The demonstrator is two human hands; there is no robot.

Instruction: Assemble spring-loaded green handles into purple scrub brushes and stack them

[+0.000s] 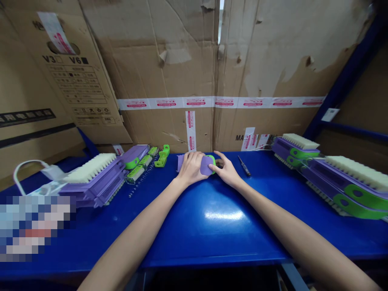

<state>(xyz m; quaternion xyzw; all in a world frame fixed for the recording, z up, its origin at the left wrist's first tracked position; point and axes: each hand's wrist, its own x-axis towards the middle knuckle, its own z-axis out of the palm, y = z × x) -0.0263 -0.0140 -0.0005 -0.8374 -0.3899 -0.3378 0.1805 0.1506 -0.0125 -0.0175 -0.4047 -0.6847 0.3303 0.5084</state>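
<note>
A purple plastic housing (206,165) with a bright green end piece (213,163) lies on the blue table near the back wall. My left hand (190,166) is laid over its top, fingers wrapped across it and hiding much of its left part. At the green end, my right hand (226,171) has thumb and index finger closed against the edge. To the right of that hand rests a slim screwdriver (244,166). Loose green plastic pieces (163,157) are left of my left hand, beside green-and-silver blocks (136,173) and a row of small screws (140,182).
Purple housings with pale toothed foam (91,167) are stacked at the left, near a white plug (53,172) with a cable. More purple-and-green units (333,173) stand at the right. Cardboard (163,76) walls the back; a blue metal post (339,76) rises at the right.
</note>
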